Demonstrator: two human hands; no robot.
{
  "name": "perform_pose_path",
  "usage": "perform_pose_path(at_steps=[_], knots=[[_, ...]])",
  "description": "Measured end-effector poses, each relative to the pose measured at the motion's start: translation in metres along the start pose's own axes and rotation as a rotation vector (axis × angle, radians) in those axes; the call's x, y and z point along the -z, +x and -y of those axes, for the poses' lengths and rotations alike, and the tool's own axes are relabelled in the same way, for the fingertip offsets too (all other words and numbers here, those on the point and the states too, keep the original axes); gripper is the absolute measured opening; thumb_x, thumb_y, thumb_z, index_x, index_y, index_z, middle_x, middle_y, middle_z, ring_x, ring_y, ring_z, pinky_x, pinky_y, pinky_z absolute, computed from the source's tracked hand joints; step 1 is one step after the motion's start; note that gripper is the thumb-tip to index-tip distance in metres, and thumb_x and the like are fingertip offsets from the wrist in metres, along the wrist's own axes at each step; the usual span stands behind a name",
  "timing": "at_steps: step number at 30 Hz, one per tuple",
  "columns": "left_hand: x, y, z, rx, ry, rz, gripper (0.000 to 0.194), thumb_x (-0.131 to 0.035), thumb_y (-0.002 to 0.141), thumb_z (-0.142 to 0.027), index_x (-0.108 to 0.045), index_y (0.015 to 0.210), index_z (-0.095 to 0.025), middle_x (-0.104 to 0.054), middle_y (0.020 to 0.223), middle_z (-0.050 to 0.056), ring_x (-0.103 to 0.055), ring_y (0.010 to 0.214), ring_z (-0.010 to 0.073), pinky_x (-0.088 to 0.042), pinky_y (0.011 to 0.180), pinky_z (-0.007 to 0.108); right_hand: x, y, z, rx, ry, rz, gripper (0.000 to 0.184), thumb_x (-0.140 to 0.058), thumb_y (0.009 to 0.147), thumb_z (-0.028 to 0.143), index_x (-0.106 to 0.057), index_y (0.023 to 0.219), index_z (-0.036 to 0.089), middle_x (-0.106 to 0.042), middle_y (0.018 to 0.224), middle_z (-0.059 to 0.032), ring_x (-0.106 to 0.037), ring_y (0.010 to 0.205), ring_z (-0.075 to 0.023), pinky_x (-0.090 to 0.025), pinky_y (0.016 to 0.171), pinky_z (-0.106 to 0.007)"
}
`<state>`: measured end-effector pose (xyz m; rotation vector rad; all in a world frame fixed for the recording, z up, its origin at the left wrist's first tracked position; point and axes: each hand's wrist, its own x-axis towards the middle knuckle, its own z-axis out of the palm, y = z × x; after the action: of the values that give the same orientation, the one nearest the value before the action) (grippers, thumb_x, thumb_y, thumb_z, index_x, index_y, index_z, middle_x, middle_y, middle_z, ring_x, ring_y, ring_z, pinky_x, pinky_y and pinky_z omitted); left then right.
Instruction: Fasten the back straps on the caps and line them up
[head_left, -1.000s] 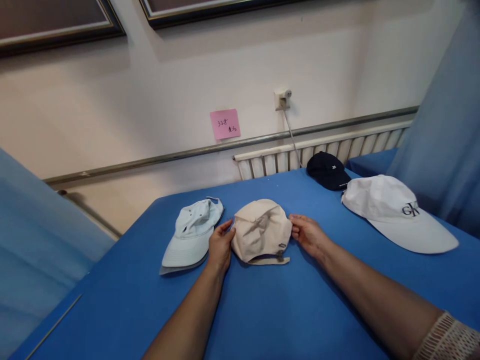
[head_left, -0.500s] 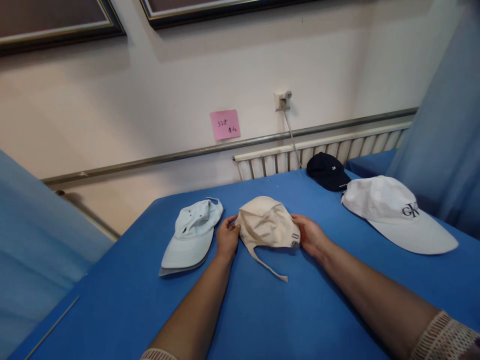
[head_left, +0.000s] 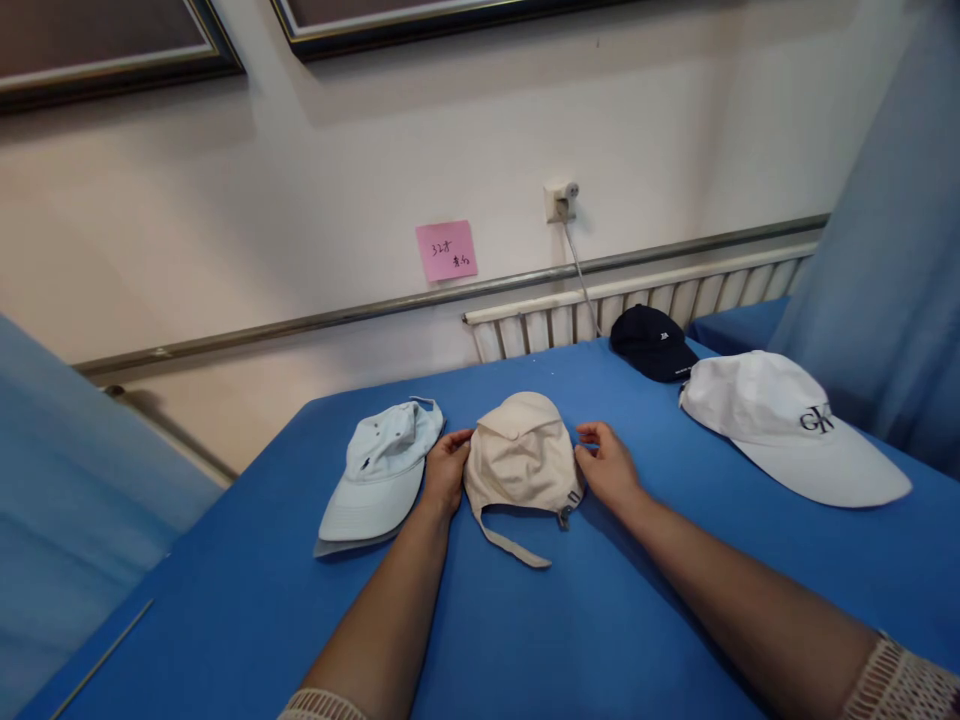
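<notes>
**Beige cap flanked by both hands, mid-table**

While the beige cap [head_left: 520,455] lies crown-up on the blue table [head_left: 525,640], both hands sit at its sides. Left hand [head_left: 445,468]: fingers curled against the cap's left edge, touching fabric; can't tell whether it's a real pinch or just a rest. Right hand [head_left: 609,467]: loosely curled, fingertips at the right edge near the buckle [head_left: 564,516]; contact looks light, nothing clearly clamped.

Position: centre of the table, far half. Back opening faces the wearer, strap [head_left: 516,547] trailing loose toward the near edge. Pale blue cap [head_left: 380,470] is just beside the left hand, not touching the beige one as far as I can see. White cap [head_left: 780,420] and navy cap [head_left: 651,343] are well apart on the right, by the radiator [head_left: 600,315].

Handling, my read:
- Light, soft cotton. Crown is creased and slumped, so unstructured; it will collapse under any squeeze.
- Brim likely the only stiff part, hidden on the far side.
- Not fragile, not slippery; cloth on cloth may drag.
- Best hold: side seams at the lower edge, both hands, or the brim. Avoid the loose strap, since it would just swing the cap.
</notes>
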<state>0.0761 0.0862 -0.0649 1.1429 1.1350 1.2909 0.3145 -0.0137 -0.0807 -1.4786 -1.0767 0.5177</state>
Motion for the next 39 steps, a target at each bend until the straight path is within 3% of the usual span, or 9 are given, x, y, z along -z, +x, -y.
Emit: perform_pose_path(at_steps=[6,9,18,20,24,27,30,34,39], knots=[[-0.002,0.002,0.002,-0.010,0.061,-0.043,0.031,-0.075,0.062,-0.029,-0.068,0.087,-0.013,-0.070,0.076,0.005,-0.063,0.070,0.0161,-0.049,0.074,0.030,0.010,-0.017,0.029,0.389,-0.050,0.280,0.026,-0.047,0.079,0.010,-0.063,0.092,0.025,-0.066,0.101,-0.0050,-0.059,0.100,-0.0216,-0.043,0.092,-0.035],[-0.002,0.001,0.004,-0.041,0.121,-0.094,0.027,-0.075,0.061,-0.022,-0.069,0.087,-0.014,-0.071,0.079,0.006,-0.064,0.074,0.0175,-0.049,0.080,0.031,0.007,-0.015,0.025,0.349,-0.200,0.399,0.025,-0.048,0.079,0.008,-0.063,0.091,0.024,-0.066,0.094,-0.0032,-0.059,0.091,-0.0193,-0.043,0.085,-0.032],[0.016,-0.025,-0.019,-0.109,0.262,-0.185,0.027,-0.072,0.059,-0.007,-0.071,0.083,-0.017,-0.071,0.095,0.009,-0.064,0.088,0.0209,-0.046,0.089,0.032,0.002,-0.006,0.010,0.266,-0.318,0.434,0.019,-0.049,0.078,0.011,-0.061,0.090,0.020,-0.063,0.094,-0.0037,-0.058,0.087,-0.0162,-0.041,0.080,-0.027],[0.018,-0.044,-0.031,-0.109,0.277,-0.103,0.025,-0.074,0.060,-0.011,-0.072,0.084,-0.017,-0.071,0.096,0.008,-0.064,0.087,0.0209,-0.047,0.085,0.030,0.002,-0.007,0.012,0.268,-0.297,0.439,0.019,-0.049,0.078,0.011,-0.061,0.089,0.021,-0.063,0.094,-0.0029,-0.058,0.086,-0.0160,-0.042,0.080,-0.027],[0.012,-0.092,-0.051,-0.022,0.300,0.301,0.025,-0.078,0.060,-0.015,-0.074,0.084,-0.019,-0.071,0.080,0.007,-0.063,0.078,0.0215,-0.049,0.080,0.031,0.007,-0.008,0.017,0.271,-0.245,0.365,0.022,-0.049,0.078,0.012,-0.063,0.091,0.023,-0.065,0.091,-0.0014,-0.059,0.083,-0.0162,-0.043,0.077,-0.027],[0.002,-0.117,-0.057,-0.151,0.423,0.584,0.025,-0.080,0.058,-0.016,-0.076,0.081,-0.024,-0.070,0.104,0.009,-0.058,0.105,0.0275,-0.042,0.098,0.037,0.014,-0.009,0.021,0.223,-0.164,0.352,0.021,-0.052,0.078,0.017,-0.065,0.093,0.024,-0.066,0.079,0.0005,-0.058,0.069,-0.0150,-0.042,0.065,-0.025],[-0.004,-0.122,-0.053,-0.281,0.607,0.759,0.023,-0.079,0.062,-0.019,-0.076,0.083,-0.027,-0.065,0.117,0.009,-0.052,0.115,0.0286,-0.037,0.102,0.039,0.024,-0.009,0.024,0.157,-0.074,0.517,0.015,-0.054,0.080,0.023,-0.065,0.090,0.023,-0.062,0.062,0.0035,-0.052,0.054,-0.0127,-0.037,0.053,-0.023],[-0.007,-0.117,-0.044,-0.341,0.689,0.817,0.007,-0.073,0.071,-0.023,-0.075,0.077,-0.026,-0.067,0.111,0.009,-0.056,0.108,0.0259,-0.040,0.096,0.038,0.036,-0.011,0.030,0.183,-0.133,0.749,0.006,-0.061,0.077,0.028,-0.063,0.076,0.022,-0.062,0.060,0.0034,-0.051,0.053,-0.0119,-0.033,0.050,-0.022],[-0.012,-0.115,-0.042,-0.294,0.598,0.716,0.005,-0.069,0.075,-0.023,-0.074,0.076,-0.024,-0.070,0.094,0.008,-0.060,0.092,0.0231,-0.044,0.085,0.031,0.039,-0.021,0.042,0.293,-0.379,0.801,0.013,-0.072,0.070,0.032,-0.063,0.077,0.023,-0.064,0.065,0.0019,-0.051,0.055,-0.0128,-0.027,0.051,-0.024]])
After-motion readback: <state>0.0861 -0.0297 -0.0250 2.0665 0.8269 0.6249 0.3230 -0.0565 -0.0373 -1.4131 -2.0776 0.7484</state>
